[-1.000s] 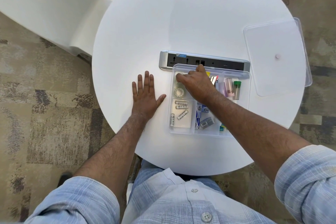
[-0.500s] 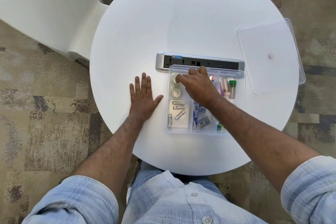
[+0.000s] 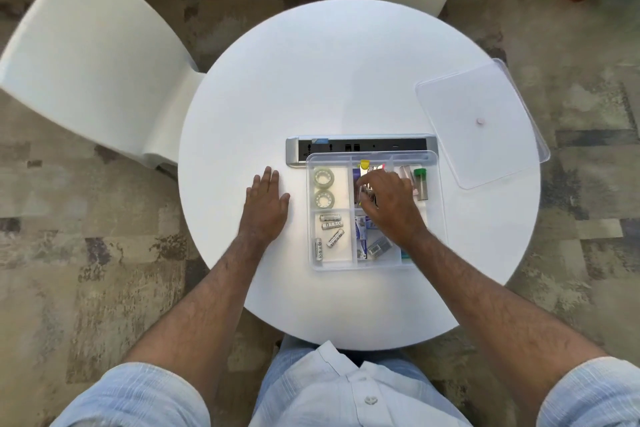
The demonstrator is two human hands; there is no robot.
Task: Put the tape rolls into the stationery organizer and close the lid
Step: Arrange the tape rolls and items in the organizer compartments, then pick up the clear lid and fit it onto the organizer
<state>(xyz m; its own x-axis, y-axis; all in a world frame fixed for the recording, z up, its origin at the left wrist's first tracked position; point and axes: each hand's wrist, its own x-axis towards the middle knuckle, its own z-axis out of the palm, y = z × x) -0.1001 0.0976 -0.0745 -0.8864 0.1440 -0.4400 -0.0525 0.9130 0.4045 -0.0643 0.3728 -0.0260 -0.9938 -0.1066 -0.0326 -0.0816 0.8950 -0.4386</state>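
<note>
Head view: lid [image 3: 485, 128] lies right of the organizer [image 3: 437, 204], nearest the right hand [image 3: 391, 204], fingers curled, apparently empty; left hand [image 3: 265, 210] flat.

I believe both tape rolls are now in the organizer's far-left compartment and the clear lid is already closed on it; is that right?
Not quite. The head view shows both tape rolls in the organizer's far-left compartment, but the clear lid is not closed on it: it lies apart on the table, to the organizer's right.

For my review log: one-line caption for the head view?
Two tape rolls sit in the open organizer; right hand hovers inside, lid aside.
</note>
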